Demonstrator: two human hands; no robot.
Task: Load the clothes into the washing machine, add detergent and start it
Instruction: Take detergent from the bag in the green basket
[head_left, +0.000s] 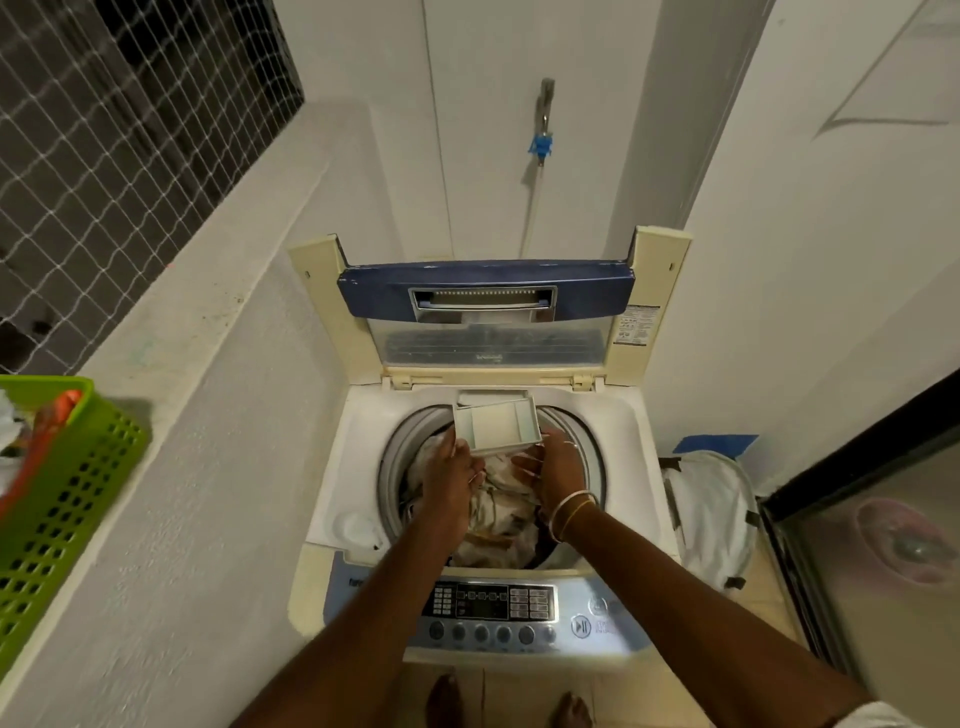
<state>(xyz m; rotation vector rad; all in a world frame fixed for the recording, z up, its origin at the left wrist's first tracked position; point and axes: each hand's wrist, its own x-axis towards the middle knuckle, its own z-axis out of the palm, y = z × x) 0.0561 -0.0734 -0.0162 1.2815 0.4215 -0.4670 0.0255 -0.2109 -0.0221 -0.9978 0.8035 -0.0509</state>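
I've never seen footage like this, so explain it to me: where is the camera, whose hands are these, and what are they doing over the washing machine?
This is one picture from a wide-angle camera worn on a person's head, looking down, so both arms are the wearer's own; there is no robot. Below stands a top-loading washing machine with its lid up and clothes in the drum. The left hand grips the white detergent drawer, pulled out over the drum's back edge; the right hand is at its front right corner, though whether it grips is unclear. The control panel is nearest the wearer. A green basket holding fabric sits on the ledge at left, and a white laundry bag stands at right.
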